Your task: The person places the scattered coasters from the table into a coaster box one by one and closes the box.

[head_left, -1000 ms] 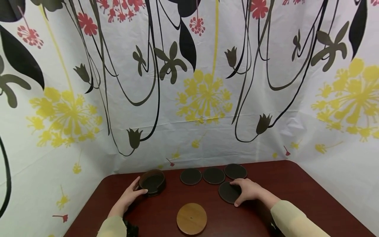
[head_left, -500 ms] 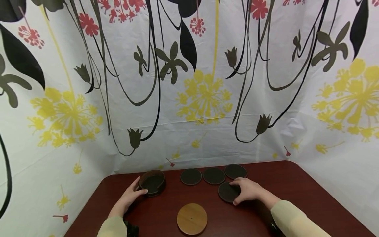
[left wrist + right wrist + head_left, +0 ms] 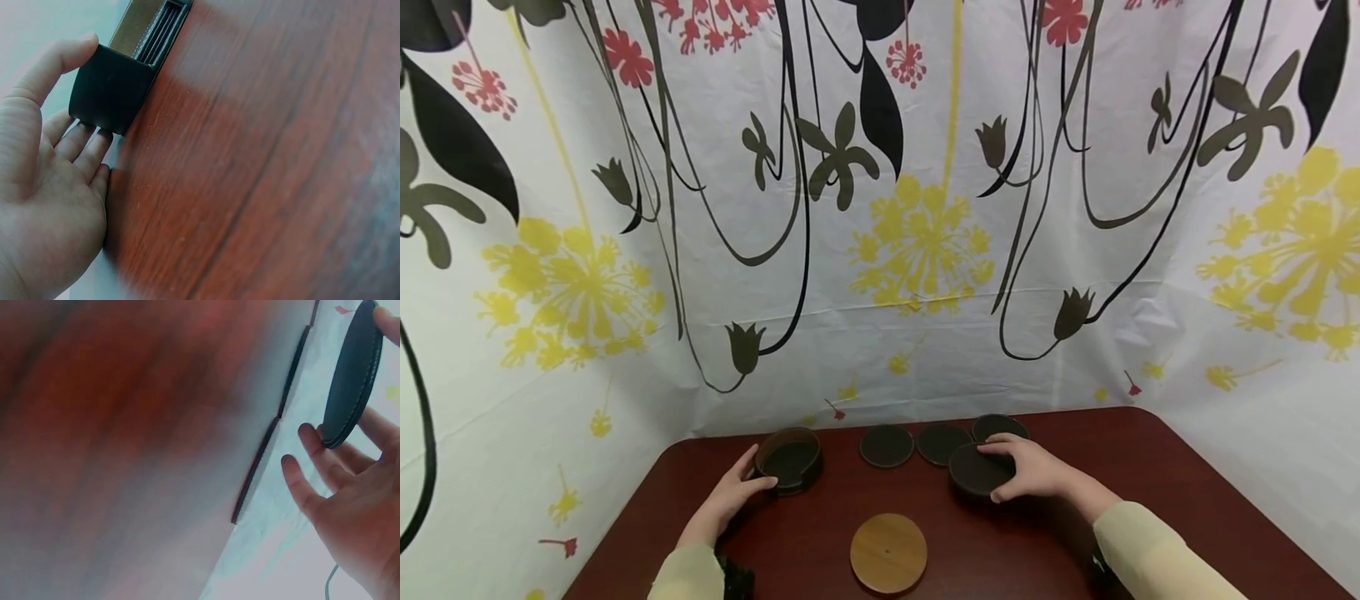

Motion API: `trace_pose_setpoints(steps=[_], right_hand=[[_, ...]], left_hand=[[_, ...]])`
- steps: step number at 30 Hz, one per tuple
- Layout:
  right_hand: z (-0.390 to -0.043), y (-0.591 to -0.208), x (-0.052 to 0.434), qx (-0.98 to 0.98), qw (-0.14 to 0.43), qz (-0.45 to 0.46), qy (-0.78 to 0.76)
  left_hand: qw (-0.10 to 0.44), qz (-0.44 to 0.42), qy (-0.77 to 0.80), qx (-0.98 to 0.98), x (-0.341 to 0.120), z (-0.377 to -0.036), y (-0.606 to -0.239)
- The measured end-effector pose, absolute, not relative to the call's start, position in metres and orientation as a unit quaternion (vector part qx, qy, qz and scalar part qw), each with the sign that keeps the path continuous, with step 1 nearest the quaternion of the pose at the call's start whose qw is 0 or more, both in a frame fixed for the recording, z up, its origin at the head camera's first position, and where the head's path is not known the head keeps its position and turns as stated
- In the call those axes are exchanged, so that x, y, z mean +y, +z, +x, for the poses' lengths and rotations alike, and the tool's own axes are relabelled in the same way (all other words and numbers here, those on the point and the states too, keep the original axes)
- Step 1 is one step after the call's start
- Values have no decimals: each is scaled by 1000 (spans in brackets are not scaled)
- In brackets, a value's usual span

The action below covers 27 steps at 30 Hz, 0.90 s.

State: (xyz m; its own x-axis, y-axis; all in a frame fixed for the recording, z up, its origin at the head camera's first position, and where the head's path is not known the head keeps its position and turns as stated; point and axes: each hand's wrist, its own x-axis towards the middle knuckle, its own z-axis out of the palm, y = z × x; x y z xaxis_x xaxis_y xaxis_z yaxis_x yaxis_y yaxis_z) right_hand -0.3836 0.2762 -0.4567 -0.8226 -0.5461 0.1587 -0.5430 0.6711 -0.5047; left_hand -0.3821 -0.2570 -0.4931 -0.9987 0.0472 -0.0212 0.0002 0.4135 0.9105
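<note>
My right hand (image 3: pixel 1011 472) pinches a round dark coaster (image 3: pixel 968 472) by its edge and holds it tilted just off the table; the right wrist view shows this coaster (image 3: pixel 353 375) between thumb and fingers. Three more dark coasters (image 3: pixel 887 445) (image 3: pixel 940 441) (image 3: pixel 1000 426) lie flat in a row behind it. My left hand (image 3: pixel 754 475) grips a dark round coaster holder (image 3: pixel 788 458) at the back left. In the left wrist view my thumb lies over the holder (image 3: pixel 111 87) and my fingers curl behind it.
A round wooden disc (image 3: pixel 888 552) lies near the front edge of the red-brown table (image 3: pixel 1150 467). A flowered white curtain (image 3: pixel 880 250) closes off the back and both sides. Two of the flat coasters (image 3: pixel 257 467) show edge-on in the right wrist view.
My right hand has lifted the near coaster off the table and carried it slightly back and left, over the row. The left hand stays on the holder.
</note>
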Motion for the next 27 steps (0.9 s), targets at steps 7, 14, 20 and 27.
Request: trace_pose_setpoints(steps=[7,14,20,27], right_hand=[[-390,-446,269,908,-26,-315,-275],[-401,-436,259,903,-36,-327,-276],[-409,-427,250,901,-19,-330,-281],[-416,-420,235,899,-15,-339,-277]], left_hand=[[25,17,552,834,-256,-382,-491],[19,19,555,832,-257,-384,-493],[19,17,560,828,-259,-384,-494],[18,13,556,831,-258,-385,-492]])
